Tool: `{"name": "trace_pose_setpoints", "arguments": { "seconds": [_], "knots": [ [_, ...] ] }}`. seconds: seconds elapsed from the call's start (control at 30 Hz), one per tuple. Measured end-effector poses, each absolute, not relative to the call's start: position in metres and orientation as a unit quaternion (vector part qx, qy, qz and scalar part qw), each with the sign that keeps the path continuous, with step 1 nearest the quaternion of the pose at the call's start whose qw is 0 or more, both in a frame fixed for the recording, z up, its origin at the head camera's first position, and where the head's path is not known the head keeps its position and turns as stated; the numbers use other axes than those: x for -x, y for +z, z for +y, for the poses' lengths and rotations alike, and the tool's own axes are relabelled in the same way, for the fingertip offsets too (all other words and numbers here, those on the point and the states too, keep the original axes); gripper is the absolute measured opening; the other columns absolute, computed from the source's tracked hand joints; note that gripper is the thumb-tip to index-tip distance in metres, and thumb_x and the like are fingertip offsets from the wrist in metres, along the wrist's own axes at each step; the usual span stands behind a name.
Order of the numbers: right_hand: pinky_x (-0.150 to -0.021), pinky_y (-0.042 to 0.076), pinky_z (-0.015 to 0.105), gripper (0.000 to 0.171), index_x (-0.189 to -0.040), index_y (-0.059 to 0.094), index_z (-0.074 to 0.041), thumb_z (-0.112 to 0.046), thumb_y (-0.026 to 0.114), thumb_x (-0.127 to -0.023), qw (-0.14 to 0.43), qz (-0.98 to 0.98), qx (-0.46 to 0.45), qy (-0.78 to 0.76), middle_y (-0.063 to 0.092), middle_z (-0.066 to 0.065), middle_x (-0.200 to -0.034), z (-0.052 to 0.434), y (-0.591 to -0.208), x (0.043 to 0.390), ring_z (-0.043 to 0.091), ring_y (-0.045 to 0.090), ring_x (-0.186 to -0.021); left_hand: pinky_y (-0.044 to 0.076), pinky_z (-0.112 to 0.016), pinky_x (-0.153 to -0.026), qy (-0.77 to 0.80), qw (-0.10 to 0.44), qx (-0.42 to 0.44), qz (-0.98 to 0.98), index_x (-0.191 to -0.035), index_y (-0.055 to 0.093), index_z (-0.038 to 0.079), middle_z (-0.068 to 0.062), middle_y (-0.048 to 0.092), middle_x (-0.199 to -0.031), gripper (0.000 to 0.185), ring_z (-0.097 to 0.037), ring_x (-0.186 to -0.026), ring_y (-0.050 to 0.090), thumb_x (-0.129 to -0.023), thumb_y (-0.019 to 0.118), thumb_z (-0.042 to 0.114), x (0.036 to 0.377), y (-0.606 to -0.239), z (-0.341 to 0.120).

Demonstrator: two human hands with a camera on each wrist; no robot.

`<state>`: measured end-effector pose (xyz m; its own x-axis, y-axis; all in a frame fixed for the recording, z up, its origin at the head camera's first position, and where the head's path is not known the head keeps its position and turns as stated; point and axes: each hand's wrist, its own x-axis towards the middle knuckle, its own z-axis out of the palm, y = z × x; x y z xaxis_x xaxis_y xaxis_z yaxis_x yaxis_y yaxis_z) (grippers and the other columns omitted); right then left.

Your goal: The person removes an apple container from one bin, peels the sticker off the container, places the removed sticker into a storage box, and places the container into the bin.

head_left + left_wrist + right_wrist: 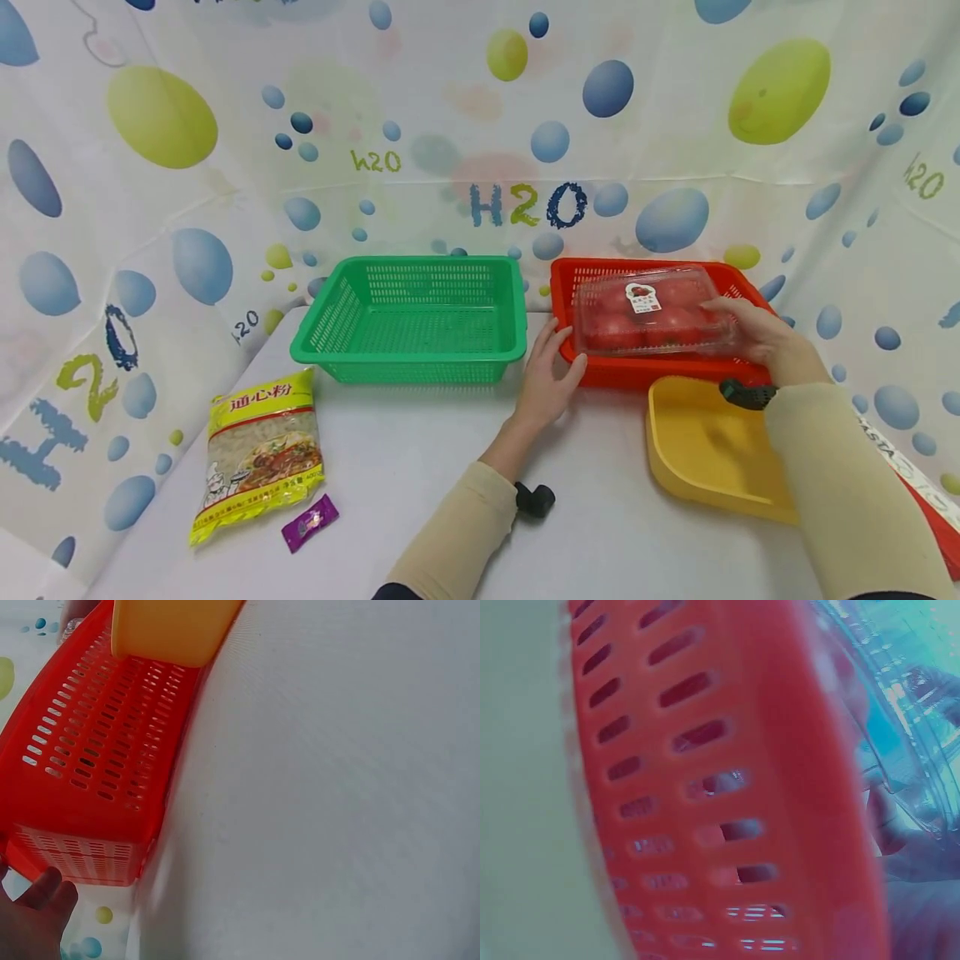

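A clear plastic box of tomatoes (652, 321) with a white label lies tilted across the top of the red basket (637, 372). My right hand (750, 329) grips the box at its right end, fingers over the lid. My left hand (551, 367) rests with straight fingers against the basket's front left corner, thumb on the front rim. In the left wrist view the red basket (90, 750) fills the left side, with my left hand (34, 915) below its corner. The right wrist view shows the basket wall (705, 787) close up, the clear box (900, 697) and my fingers (900, 832) behind it.
An empty green basket (408, 354) stands left of the red one. A yellow tray (705, 450) lies in front of the red basket. A yellow pasta bag (258, 454) and a purple sachet (309, 522) lie at the table's left front. A red packet (937, 517) lies at the far right.
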<state>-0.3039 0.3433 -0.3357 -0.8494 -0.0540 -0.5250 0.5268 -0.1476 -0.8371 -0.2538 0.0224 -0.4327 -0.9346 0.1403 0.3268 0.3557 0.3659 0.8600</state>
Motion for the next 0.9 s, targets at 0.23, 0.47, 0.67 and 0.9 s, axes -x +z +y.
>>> {"name": "trace_pose_setpoints", "arguments": {
  "seconds": [0.23, 0.47, 0.67, 0.9],
  "knots": [
    [-0.099, 0.05, 0.038, 0.057, -0.134, 0.032, -0.039, -0.034, 0.073, -0.094, 0.193, 0.588, -0.154, -0.77, 0.053, -0.01, -0.127, 0.35, -0.322, 0.296, 0.018, 0.05, -0.118, 0.045, -0.046, -0.106, -0.54, 0.099, 0.159, -0.821, -0.153, 0.044, 0.018, 0.007, 0.023, -0.165, 0.063, -0.016, -0.149, 0.023, -0.097, 0.064, 0.034, 0.254, -0.431, 0.022],
    [-0.094, 0.054, 0.036, 0.047, -0.135, 0.037, -0.037, -0.033, 0.066, -0.099, 0.171, 0.567, -0.122, -0.797, 0.064, -0.01, -0.113, 0.349, -0.312, 0.287, 0.015, 0.06, -0.105, 0.043, -0.048, -0.107, -0.543, 0.088, 0.156, -0.821, -0.155, 0.042, 0.018, 0.007, 0.023, -0.165, 0.064, -0.017, -0.148, 0.023, -0.097, 0.062, 0.036, 0.255, -0.43, 0.022],
    [-0.089, 0.057, 0.041, 0.043, -0.135, 0.037, -0.036, -0.03, 0.062, -0.101, 0.172, 0.556, -0.096, -0.807, 0.066, -0.006, -0.112, 0.342, -0.306, 0.278, 0.018, 0.062, -0.101, 0.042, -0.051, -0.107, -0.549, 0.104, 0.162, -0.813, -0.159, 0.033, 0.022, 0.003, 0.02, -0.166, 0.07, -0.018, -0.148, 0.023, -0.097, 0.061, 0.038, 0.247, -0.422, 0.022],
    [-0.09, 0.056, 0.038, 0.045, -0.135, 0.036, -0.033, -0.031, 0.064, -0.1, 0.165, 0.56, -0.085, -0.807, 0.067, -0.009, -0.115, 0.323, -0.295, 0.26, 0.016, 0.063, -0.104, 0.04, -0.054, -0.108, -0.588, 0.137, 0.206, -0.77, -0.16, 0.028, 0.017, -0.001, 0.026, -0.163, 0.07, -0.017, -0.147, 0.025, -0.099, 0.052, 0.041, 0.233, -0.393, 0.01]
  ]
}}
